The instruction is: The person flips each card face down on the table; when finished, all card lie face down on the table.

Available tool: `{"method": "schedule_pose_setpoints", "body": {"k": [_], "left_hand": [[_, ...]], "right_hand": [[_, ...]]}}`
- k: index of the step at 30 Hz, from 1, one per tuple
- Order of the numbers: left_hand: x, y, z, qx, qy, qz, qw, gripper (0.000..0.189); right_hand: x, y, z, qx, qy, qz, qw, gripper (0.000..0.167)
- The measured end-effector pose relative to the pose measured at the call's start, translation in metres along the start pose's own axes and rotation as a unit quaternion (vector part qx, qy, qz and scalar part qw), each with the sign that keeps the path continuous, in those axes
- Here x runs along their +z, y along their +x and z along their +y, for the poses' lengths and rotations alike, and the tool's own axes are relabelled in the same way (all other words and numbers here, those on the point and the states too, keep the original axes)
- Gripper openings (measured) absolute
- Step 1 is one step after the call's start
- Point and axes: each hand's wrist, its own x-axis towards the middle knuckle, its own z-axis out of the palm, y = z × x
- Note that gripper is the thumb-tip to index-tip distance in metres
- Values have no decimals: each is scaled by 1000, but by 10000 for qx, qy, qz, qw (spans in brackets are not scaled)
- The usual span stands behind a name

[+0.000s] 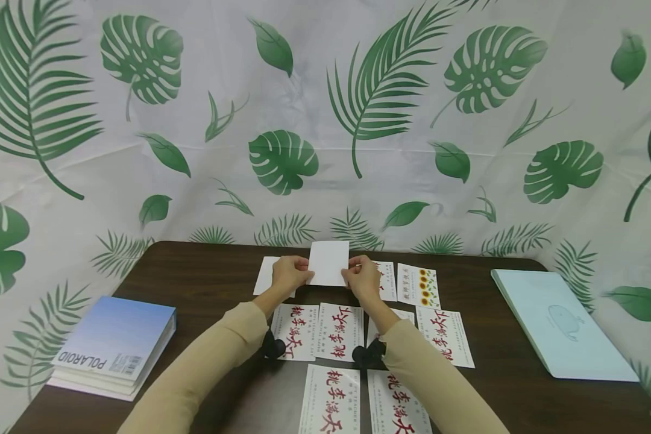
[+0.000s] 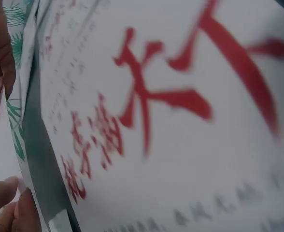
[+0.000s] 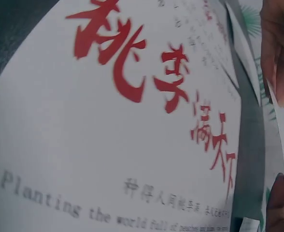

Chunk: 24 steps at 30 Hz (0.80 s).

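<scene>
Both hands hold one white card (image 1: 328, 263) up near the far side of the table, its plain face toward the head camera. My left hand (image 1: 291, 274) pinches its left edge and my right hand (image 1: 362, 278) its right edge. Behind the left hand lies a blank white card (image 1: 266, 272). Beside the right hand are a partly covered printed card (image 1: 387, 280) and a sunflower card (image 1: 419, 286). Under the forearms lie several cards with red characters (image 1: 340, 331). Such a card fills most of the left wrist view (image 2: 180, 154) and the right wrist view (image 3: 108, 135).
A blue-and-white album marked POLAROID (image 1: 114, 337) lies at the left of the dark wooden table (image 1: 217, 265). At the right is a pale blue folder (image 1: 564, 325) with a faint drawing. A leaf-print cloth (image 1: 314, 108) hangs behind the table.
</scene>
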Motion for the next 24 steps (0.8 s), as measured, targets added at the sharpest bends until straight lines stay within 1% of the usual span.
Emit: {"method": "schedule_pose_setpoints", "body": {"k": [2, 5, 7, 9, 12, 15, 18, 20, 24], "left_hand": [[-2, -1, -2, -25, 221, -77, 9997, 24], [-4, -2, -3, -5, 613, -210, 9979, 23], [-5, -2, -4, 50, 900, -273, 9956, 23], [-6, -2, -4, 176, 1207, -341, 9919, 23], [-4, -2, -6, 429, 1612, -402, 9852, 23], [-2, -1, -7, 614, 1898, -426, 9790, 20], [-2, 0, -6, 663, 2119, -435, 9741, 16], [-2, 0, -4, 638, 2247, -471, 9712, 16], [-2, 2, 0, 650, 2400, -573, 9669, 13]], "right_hand": [[1, -1, 1, -70, -404, -170, 9990, 19], [2, -3, 1, -197, -1035, -295, 9940, 19], [2, -4, 1, -267, -1398, -359, 9892, 18], [3, -6, 0, -271, -1688, -405, 9844, 18], [3, -8, 2, -175, -1965, -520, 9790, 18], [5, -9, 4, -155, -2189, -559, 9740, 17], [6, -9, 4, -277, -2325, -539, 9707, 17], [7, -8, 4, -382, -2401, -504, 9687, 17], [7, -6, 3, -550, -2535, -522, 9644, 18]]}}
